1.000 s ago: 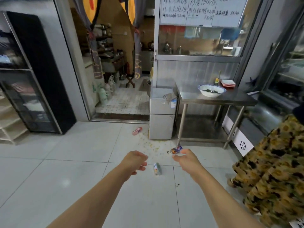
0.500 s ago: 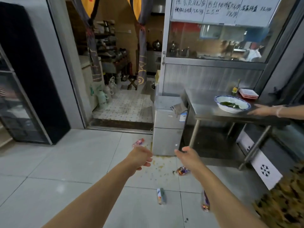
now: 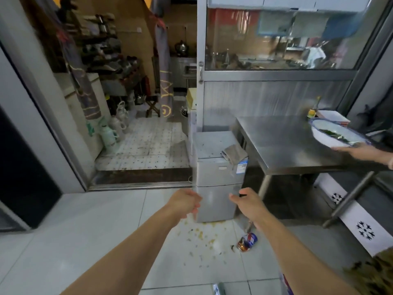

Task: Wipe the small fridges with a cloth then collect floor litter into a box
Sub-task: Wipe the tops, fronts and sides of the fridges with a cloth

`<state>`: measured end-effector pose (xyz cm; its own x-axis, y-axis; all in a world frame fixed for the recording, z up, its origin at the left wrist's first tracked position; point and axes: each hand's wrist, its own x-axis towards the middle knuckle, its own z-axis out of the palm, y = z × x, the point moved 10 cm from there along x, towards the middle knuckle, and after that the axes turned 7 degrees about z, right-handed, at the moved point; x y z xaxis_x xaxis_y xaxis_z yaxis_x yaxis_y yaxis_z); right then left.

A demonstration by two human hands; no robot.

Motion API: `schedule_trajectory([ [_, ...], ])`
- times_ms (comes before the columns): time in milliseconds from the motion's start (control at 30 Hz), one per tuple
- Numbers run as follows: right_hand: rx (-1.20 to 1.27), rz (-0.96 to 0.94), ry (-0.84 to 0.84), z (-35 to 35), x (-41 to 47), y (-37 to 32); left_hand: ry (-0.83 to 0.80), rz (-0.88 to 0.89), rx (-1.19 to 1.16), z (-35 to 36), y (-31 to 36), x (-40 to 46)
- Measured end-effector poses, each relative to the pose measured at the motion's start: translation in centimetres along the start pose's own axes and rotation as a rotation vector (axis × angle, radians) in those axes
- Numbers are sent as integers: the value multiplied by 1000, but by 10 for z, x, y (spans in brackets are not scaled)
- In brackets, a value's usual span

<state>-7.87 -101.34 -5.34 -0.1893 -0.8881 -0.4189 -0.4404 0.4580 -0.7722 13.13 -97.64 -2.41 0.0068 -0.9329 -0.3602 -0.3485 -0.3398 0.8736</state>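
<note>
A small silver fridge [image 3: 214, 179] stands straight ahead beside a steel table. A grey cloth [image 3: 234, 153] lies crumpled on its top right corner. My left hand [image 3: 184, 201] and my right hand [image 3: 246, 202] reach out in front of the fridge's lower door, both empty with fingers loosely curled. On the tiles below lie a crushed colourful wrapper [image 3: 247, 241], scattered yellow crumbs [image 3: 202, 235], and more litter [image 3: 219, 290] at the bottom edge.
The steel table [image 3: 287, 150] stands right of the fridge. Another person's hand [image 3: 361, 151] holds a white bowl of greens [image 3: 336, 135] over it. A kitchen doorway [image 3: 140, 145] opens at the left, and a black cabinet [image 3: 23, 179] is at far left.
I have moved closer to the fridge, which now looks larger. The litter has slid down in view. The other person has lifted the bowl off the table.
</note>
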Motion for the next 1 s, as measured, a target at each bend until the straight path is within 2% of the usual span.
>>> schedule_trajectory([
  [267,51,36,-12,14,174,-52,-7,-48,-29,-14,33,168],
  [467,37,96,3,16,266,-75,-39,-117,-5,-20,44,278],
  [667,61,167,62,13,339,-75,-177,-99,-12,-6,57,383],
  [1000,-10,322,227,17,438,-66,-402,-13,166,40,72,546],
])
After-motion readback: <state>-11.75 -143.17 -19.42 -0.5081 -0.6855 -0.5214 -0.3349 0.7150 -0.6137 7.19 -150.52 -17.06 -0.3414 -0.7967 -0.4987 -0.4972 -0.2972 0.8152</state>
